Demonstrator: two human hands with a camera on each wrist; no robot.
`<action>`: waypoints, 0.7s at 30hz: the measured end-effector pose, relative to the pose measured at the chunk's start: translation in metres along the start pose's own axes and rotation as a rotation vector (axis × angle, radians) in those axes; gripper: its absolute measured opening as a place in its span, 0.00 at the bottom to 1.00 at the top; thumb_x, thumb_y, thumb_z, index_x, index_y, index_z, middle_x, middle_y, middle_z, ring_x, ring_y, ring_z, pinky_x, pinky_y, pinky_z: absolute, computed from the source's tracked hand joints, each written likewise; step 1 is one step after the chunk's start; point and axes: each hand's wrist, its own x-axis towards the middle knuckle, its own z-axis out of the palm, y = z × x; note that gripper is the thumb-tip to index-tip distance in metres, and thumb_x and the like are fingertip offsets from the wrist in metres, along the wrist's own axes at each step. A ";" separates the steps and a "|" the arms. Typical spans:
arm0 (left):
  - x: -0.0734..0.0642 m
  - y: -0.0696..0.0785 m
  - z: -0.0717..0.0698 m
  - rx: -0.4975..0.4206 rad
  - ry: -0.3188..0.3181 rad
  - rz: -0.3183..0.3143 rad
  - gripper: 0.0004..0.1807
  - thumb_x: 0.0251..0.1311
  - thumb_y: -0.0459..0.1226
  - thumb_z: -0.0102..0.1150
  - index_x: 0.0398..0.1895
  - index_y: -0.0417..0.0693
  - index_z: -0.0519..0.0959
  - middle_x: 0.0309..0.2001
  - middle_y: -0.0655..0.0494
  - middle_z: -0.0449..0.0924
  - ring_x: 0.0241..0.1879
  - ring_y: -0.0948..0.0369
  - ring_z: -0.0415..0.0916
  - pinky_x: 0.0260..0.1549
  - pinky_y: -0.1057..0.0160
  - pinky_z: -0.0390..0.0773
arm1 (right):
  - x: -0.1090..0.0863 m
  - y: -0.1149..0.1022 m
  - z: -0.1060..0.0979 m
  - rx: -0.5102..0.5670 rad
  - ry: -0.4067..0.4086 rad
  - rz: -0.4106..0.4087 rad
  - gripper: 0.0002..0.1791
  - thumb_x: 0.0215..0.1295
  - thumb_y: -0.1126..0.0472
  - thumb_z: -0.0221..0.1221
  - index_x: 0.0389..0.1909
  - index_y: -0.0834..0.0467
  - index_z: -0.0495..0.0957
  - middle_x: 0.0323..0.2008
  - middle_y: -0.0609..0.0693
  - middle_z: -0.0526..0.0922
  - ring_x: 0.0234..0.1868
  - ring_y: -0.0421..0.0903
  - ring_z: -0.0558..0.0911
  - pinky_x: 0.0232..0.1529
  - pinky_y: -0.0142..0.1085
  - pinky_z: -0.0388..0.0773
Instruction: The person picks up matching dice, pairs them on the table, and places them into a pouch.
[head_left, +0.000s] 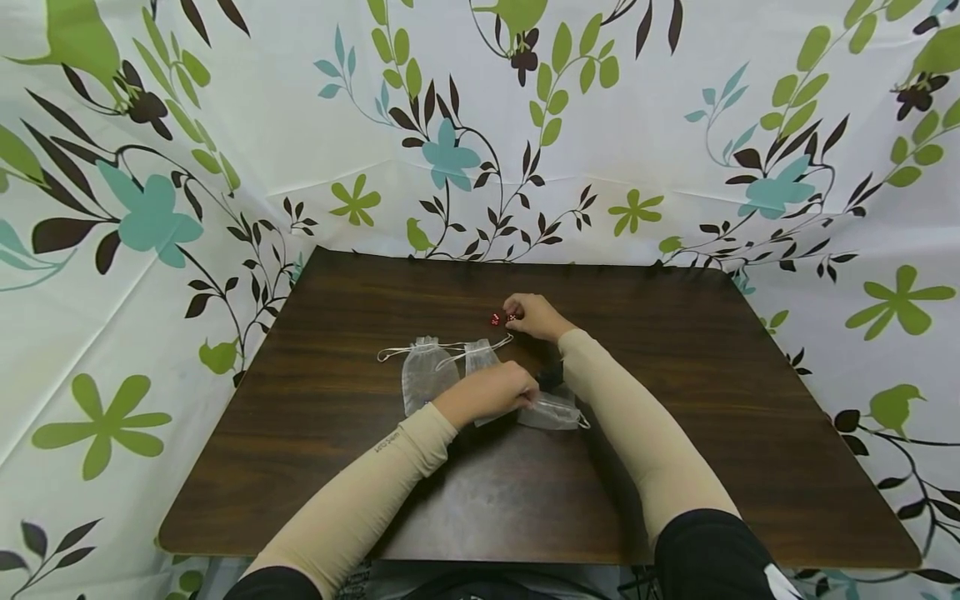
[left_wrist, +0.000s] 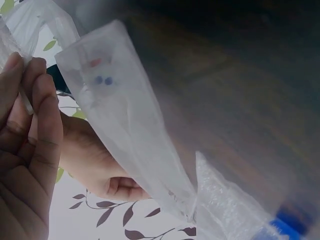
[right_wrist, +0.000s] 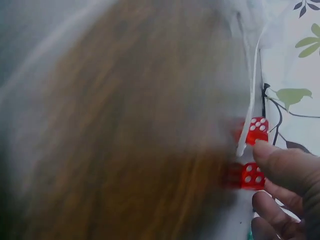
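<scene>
My left hand pinches a sheer white drawstring pouch near the table's middle; in the left wrist view its fingertips are curled on the thin white fabric. Two more such pouches lie to the left, a wider one and one partly hidden by the left hand. Farther back, my right hand has thumb and fingers about a red die with white dots. A second red die sits beside it, close to the thumb tip.
The dark brown wooden table meets a patterned white cloth at its back and sides. White drawstrings stretch across the pouches. Red and blue spots show through one pouch; a blurred blue item lies by another.
</scene>
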 end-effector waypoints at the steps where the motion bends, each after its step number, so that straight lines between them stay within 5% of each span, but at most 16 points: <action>1: 0.000 0.000 0.000 0.000 -0.001 0.002 0.02 0.57 0.38 0.66 0.31 0.51 0.85 0.31 0.64 0.84 0.30 0.72 0.78 0.31 0.77 0.73 | 0.001 -0.001 0.000 0.000 -0.001 0.000 0.16 0.59 0.62 0.67 0.47 0.61 0.78 0.42 0.54 0.83 0.45 0.49 0.80 0.50 0.42 0.76; 21: -0.002 0.001 -0.001 -0.001 -0.009 0.011 0.02 0.57 0.37 0.66 0.32 0.51 0.86 0.32 0.63 0.85 0.32 0.71 0.79 0.32 0.78 0.74 | 0.016 -0.018 0.011 -0.035 -0.019 -0.031 0.13 0.64 0.64 0.63 0.48 0.60 0.79 0.41 0.52 0.84 0.44 0.46 0.81 0.49 0.39 0.76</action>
